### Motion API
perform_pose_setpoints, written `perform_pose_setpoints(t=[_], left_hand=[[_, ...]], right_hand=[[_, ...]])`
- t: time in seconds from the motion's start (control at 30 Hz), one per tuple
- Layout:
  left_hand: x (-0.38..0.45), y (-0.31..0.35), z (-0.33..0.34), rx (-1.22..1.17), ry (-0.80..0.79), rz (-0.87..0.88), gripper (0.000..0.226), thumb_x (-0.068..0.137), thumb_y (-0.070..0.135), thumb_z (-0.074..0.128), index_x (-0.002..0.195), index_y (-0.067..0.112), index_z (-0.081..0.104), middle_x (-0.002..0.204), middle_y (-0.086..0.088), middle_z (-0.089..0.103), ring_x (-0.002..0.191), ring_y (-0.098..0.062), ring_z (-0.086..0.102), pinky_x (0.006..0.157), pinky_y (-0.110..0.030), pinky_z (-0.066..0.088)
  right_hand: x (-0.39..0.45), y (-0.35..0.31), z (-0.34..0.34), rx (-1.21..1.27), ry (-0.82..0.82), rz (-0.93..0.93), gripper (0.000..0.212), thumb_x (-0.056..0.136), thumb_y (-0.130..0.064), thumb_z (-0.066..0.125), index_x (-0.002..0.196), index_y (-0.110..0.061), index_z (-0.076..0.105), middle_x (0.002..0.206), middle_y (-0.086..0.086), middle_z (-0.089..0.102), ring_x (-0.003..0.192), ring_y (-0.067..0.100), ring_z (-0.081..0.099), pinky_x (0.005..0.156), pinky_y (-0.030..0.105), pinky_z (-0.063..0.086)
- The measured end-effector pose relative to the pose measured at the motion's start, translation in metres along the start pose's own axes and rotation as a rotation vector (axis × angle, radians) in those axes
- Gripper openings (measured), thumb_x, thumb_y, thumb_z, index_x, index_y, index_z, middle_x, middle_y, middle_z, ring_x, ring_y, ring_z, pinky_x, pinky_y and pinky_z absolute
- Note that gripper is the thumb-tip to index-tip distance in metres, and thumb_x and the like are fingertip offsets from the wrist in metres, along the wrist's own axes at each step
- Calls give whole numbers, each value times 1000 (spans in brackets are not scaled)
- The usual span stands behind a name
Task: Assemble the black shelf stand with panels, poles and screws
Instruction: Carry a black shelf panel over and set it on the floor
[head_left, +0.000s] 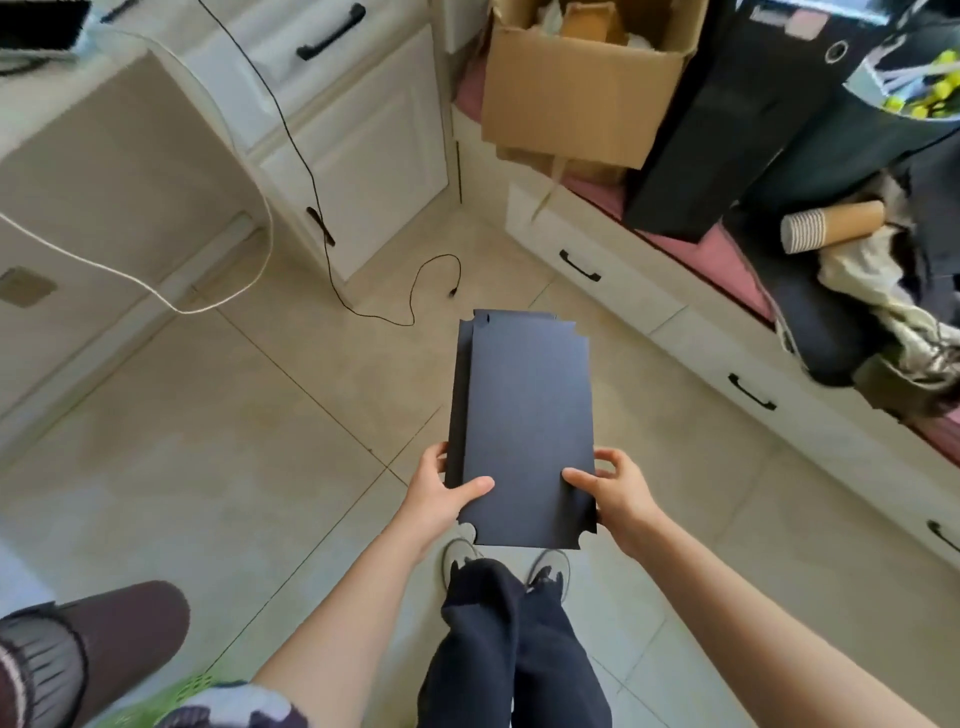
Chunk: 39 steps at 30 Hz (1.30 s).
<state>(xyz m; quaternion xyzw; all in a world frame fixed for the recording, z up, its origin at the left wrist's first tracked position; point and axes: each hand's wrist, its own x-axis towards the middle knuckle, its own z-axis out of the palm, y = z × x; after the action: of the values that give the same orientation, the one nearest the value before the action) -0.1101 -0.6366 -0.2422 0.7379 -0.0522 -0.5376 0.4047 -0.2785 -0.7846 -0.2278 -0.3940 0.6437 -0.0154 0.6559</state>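
Observation:
A stack of flat black shelf panels (524, 415) with notched corners is held out in front of me above the tiled floor, long side pointing away. My left hand (441, 491) grips the stack's near left edge, thumb lying on top. My right hand (610, 486) grips the near right edge, thumb on top and fingers curled round the side. The panels sit slightly offset, so edges of lower ones show at the far end and left. No poles or screws are in view.
White cabinets (363, 130) stand at the left and back, with a black cable (415, 291) trailing on the floor. A drawer bench (675, 322) on the right carries a cardboard box (576, 88), black bags and clutter. Another person's leg (104, 639) is at lower left.

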Motion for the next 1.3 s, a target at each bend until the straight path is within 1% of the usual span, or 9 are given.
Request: perform_pose_setpoints(t=[0.2, 0.37, 0.53, 0.73, 0.9, 1.03, 1.13, 1.2, 1.3], left_hand=[[118, -70, 31, 59, -31, -91, 85, 80, 27, 85, 148, 21, 34, 143, 0, 53, 119, -16, 60, 104, -42, 51], [217, -135, 56, 125, -69, -137, 88, 83, 28, 82, 151, 16, 29, 143, 2, 49, 112, -15, 58, 95, -32, 51], [304, -197, 72, 221, -92, -147, 85, 84, 34, 80, 151, 17, 30, 143, 3, 47, 114, -13, 50, 102, -30, 44], [383, -244, 87, 248, -131, -149, 80, 88, 25, 77, 151, 15, 28, 134, 3, 51, 108, -14, 56, 95, -30, 50], [427, -261, 97, 277, -131, -138, 78, 91, 23, 73, 152, 14, 25, 125, 3, 48, 106, -13, 52, 74, -15, 48], [453, -269, 100, 286, -115, -129, 80, 89, 23, 75, 152, 16, 26, 137, -3, 51, 107, -14, 54, 70, -14, 49], [465, -273, 101, 299, -110, -130, 78, 90, 20, 75, 152, 17, 27, 126, 2, 50, 102, -12, 54, 59, -10, 48], [470, -275, 102, 334, -97, -128, 77, 89, 18, 76, 151, 16, 30, 127, 3, 49, 106, -14, 54, 70, -11, 49], [480, -281, 104, 462, -50, -113, 73, 86, 21, 78, 148, 13, 39, 139, -4, 43, 118, -20, 52, 97, -27, 46]], right_hand=[[123, 67, -3, 37, 40, 79, 39, 88, -7, 71, 119, -14, 48, 96, 12, 67, 69, 25, 61, 44, 26, 36], [233, 131, 4, 87, 60, 150, 41, 88, -6, 71, 120, -13, 45, 93, 11, 65, 70, 25, 62, 52, 30, 42], [326, 186, 12, 109, 64, 215, 43, 89, -5, 70, 120, -13, 42, 92, 10, 63, 71, 24, 60, 58, 35, 47], [413, 228, 20, 82, 59, 213, 36, 90, -2, 67, 118, -9, 46, 81, 10, 60, 66, 21, 56, 56, 33, 44], [465, 243, 25, 63, 51, 174, 38, 91, -5, 67, 120, -12, 44, 92, 8, 63, 73, 21, 57, 63, 35, 48], [491, 247, 27, 62, 57, 139, 37, 90, -4, 67, 119, -13, 46, 95, 10, 65, 72, 22, 57, 55, 32, 42], [503, 251, 28, 66, 42, 133, 38, 90, -4, 68, 120, -13, 46, 102, 12, 67, 74, 23, 61, 53, 29, 43], [510, 255, 30, 77, 33, 134, 40, 88, -3, 69, 120, -14, 47, 106, 13, 68, 82, 25, 64, 61, 32, 48], [517, 261, 33, 66, 20, 127, 42, 87, -1, 69, 121, -12, 46, 109, 13, 65, 92, 28, 65, 74, 38, 52]])
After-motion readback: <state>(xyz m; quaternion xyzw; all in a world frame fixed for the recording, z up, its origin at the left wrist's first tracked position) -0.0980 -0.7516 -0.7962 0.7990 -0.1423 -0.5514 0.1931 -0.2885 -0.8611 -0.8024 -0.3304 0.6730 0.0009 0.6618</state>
